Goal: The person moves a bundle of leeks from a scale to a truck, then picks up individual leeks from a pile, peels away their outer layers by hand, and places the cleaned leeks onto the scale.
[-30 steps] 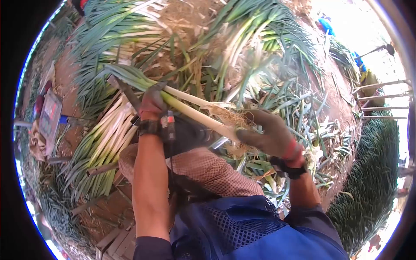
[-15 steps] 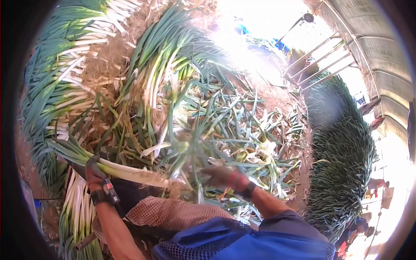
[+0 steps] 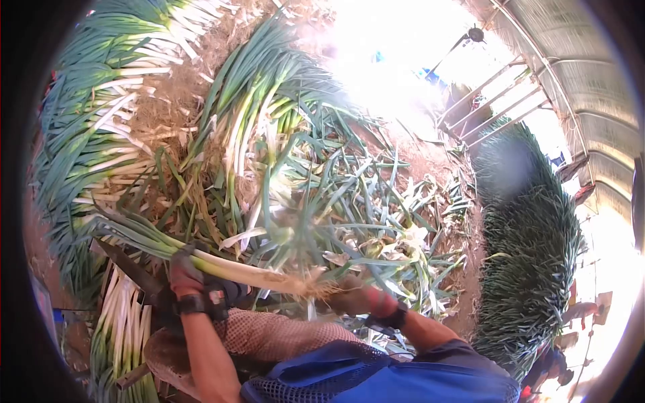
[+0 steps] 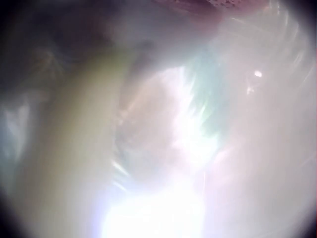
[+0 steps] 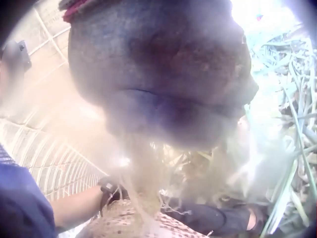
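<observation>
My gloved left hand (image 3: pixel 188 270) grips long green onions (image 3: pixel 245 271) around their stalks, leaves toward the left and roots toward the right. In the left wrist view a pale stalk (image 4: pixel 74 144) runs blurred down the left side. My gloved right hand (image 3: pixel 354 297) is at the root end in the head view. Seen from the right wrist, that hand (image 5: pixel 163 79) has its fingers curled, and stringy roots (image 5: pixel 143 183) come out beneath them; its fingertips are hidden. A dark flat bar (image 3: pixel 127 264) lies beside the left hand, under the leaves.
Stripped leaves and peelings (image 3: pixel 363 215) cover the ground ahead. Rows of green onions (image 3: pixel 101 134) lie at left, with a heap (image 3: pixel 259 101) beyond the hands and a bundle (image 3: pixel 121 329) beside the knee. A tall dark-green stack (image 3: pixel 527 248) stands at right, near metal rails (image 3: pixel 494 101).
The right hand moved away from the roots over the leaf litter, then came back to the root end. The left hand kept its hold on the stalks. The head view swung to the right.
</observation>
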A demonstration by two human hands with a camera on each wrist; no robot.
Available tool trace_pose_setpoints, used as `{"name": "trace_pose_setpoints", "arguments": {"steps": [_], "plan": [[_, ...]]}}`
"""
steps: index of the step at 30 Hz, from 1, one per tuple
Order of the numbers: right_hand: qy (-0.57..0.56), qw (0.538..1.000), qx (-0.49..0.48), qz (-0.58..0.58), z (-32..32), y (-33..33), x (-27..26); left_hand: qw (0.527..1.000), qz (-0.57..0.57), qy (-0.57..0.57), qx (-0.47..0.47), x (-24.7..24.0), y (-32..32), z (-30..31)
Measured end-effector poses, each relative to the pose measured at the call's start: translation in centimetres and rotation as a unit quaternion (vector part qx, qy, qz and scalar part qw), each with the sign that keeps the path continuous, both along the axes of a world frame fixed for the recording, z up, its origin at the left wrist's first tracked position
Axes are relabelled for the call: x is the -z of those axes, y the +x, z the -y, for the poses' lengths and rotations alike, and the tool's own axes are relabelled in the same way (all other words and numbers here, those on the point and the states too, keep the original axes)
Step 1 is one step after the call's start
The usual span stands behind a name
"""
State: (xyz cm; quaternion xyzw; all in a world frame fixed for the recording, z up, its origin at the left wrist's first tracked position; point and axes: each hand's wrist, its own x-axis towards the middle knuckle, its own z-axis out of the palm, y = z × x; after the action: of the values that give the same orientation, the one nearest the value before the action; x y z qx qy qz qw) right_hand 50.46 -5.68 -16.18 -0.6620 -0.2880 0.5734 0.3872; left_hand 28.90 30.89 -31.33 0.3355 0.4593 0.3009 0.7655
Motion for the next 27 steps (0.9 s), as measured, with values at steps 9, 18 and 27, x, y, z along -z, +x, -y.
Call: {"name": "trace_pose_setpoints", "arguments": {"steps": [9,18,27], "plan": [[-0.152,0.985,-0.069,-0.051,3.7,2.5,0.7,0.941,-0.129,0.274,0.153,2.4,1.3,4.2],[-0.263,0.741,-0.29,0.546,9.4,16.6,9.1,0.976,-0.208,0.054,-0.035,0.4,2.0,2.2],[0.003,0.841,-0.352,0.41,-19.6,-4.5,-1.0,0.993,0.002,-0.016,-0.115,-3.3,2.2,5.0]]}}
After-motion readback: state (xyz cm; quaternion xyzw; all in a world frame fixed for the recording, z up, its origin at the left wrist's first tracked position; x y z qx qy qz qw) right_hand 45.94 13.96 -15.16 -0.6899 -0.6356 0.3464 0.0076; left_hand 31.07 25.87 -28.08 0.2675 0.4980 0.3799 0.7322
